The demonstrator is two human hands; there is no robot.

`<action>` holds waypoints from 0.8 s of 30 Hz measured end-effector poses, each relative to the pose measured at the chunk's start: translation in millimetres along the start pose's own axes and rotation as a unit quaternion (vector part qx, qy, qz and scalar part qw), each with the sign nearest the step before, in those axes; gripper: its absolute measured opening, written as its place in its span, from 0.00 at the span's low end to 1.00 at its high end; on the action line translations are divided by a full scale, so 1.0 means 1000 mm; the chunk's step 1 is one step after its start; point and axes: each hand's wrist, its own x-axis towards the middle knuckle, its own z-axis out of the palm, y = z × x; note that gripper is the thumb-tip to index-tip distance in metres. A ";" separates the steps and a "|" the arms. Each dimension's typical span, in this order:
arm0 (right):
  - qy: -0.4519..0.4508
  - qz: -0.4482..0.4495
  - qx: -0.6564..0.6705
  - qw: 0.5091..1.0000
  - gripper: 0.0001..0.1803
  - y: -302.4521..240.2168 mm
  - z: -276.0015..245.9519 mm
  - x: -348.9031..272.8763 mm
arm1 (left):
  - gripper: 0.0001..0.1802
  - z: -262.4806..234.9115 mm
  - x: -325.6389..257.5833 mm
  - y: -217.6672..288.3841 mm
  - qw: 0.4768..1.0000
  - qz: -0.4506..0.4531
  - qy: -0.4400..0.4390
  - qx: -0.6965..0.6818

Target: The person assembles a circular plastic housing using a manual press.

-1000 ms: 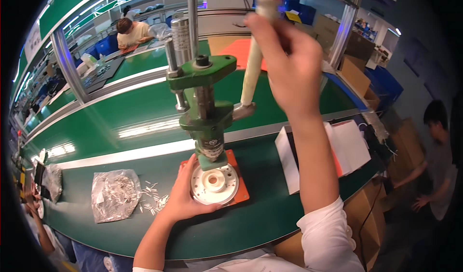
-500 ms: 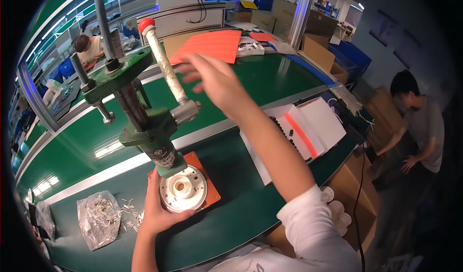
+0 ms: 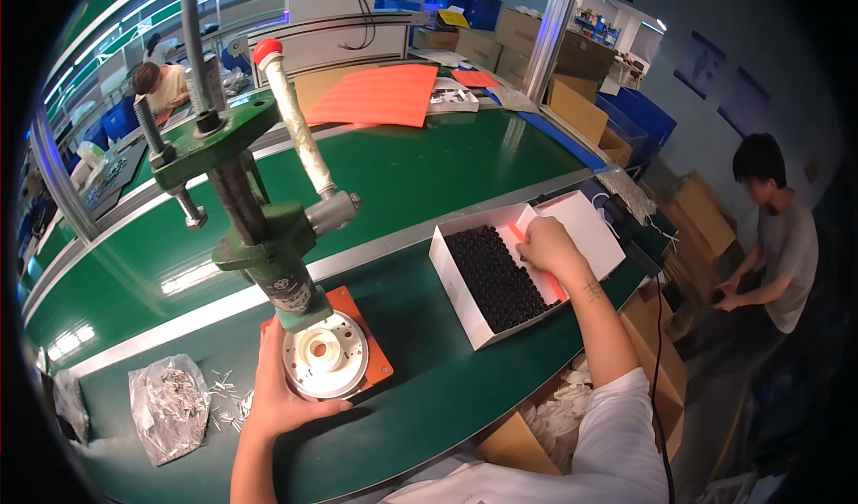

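Note:
A green hand press [image 3: 259, 236] stands on an orange base plate [image 3: 374, 352], its red-tipped lever [image 3: 295, 124] raised. Under it lies a round white disc [image 3: 323, 354]. My left hand [image 3: 277, 392] cups the disc's near left edge. My right hand [image 3: 550, 247] reaches into a white box [image 3: 454, 276] filled with small black parts [image 3: 496, 276], fingers down on the parts by an orange sheet [image 3: 536, 267] at the box's right side. Whether the fingers pinch a part is hidden.
A clear bag of small metal pieces [image 3: 165, 401], with loose ones [image 3: 223, 388] beside it, lies at my left. Orange sheets [image 3: 380, 93] lie across the green conveyor belt [image 3: 429, 160]. A person [image 3: 778, 227] stands at right by cardboard boxes [image 3: 688, 214]; another person [image 3: 161, 84] sits far left.
My right hand let go of the press lever and moved down right into the white box. My view swung right. The left hand stayed on the disc.

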 end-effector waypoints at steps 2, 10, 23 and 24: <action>0.055 -0.018 -0.033 0.998 0.08 0.003 0.011 0.002 | 0.74 0.002 0.003 0.003 1.000 0.006 0.000 0.010; 0.093 -0.077 -0.009 0.993 0.11 0.010 -0.002 -0.022 | 0.76 0.000 0.010 0.005 0.996 0.014 -0.005 0.092; 0.177 -0.242 0.403 0.865 0.12 -0.084 -0.009 -0.143 | 0.83 0.001 -0.009 0.003 0.987 -0.044 0.052 -0.144; 0.169 -0.253 0.413 0.859 0.12 -0.090 -0.005 -0.146 | 0.83 -0.002 -0.011 0.001 0.989 -0.032 0.041 -0.136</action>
